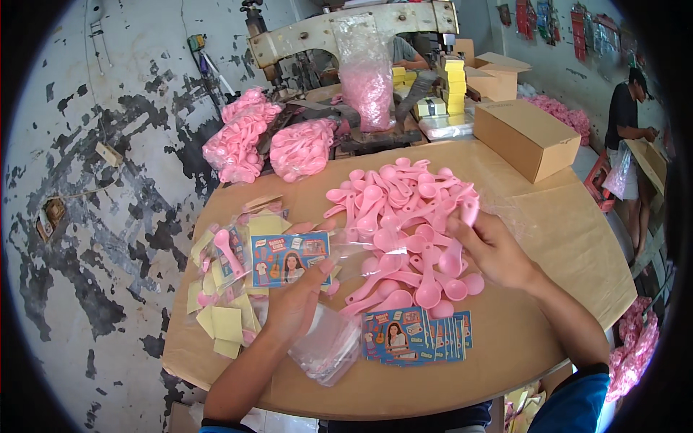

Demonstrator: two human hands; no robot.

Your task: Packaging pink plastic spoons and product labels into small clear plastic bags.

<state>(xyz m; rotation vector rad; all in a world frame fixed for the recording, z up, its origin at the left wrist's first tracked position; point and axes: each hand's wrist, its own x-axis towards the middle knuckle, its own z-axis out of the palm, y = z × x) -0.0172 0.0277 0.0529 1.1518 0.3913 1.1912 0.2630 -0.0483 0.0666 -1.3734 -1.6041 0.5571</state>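
My left hand (294, 309) pinches a printed blue card (274, 249) together with a clear plastic bag (354, 254) that stretches to the right of it. In my right hand (504, 252) is a pink plastic spoon (469, 211), gripped at the right side of a big heap of pink spoons (390, 198). A fanned stack of blue cards (404, 339) lies at the near side of the heap. Clear empty bags (328, 346) lie under my left wrist. To the left are several bagged spoons with yellow-backed cards (227, 325).
Two clear sacks of pink spoons (242, 137) (302, 148) stand at the table's far left. A cardboard box (527, 138) sits at the far right. Behind is a large metal machine frame (310, 36) with yellow stacks (453, 85). Another person (626, 119) stands at the right.
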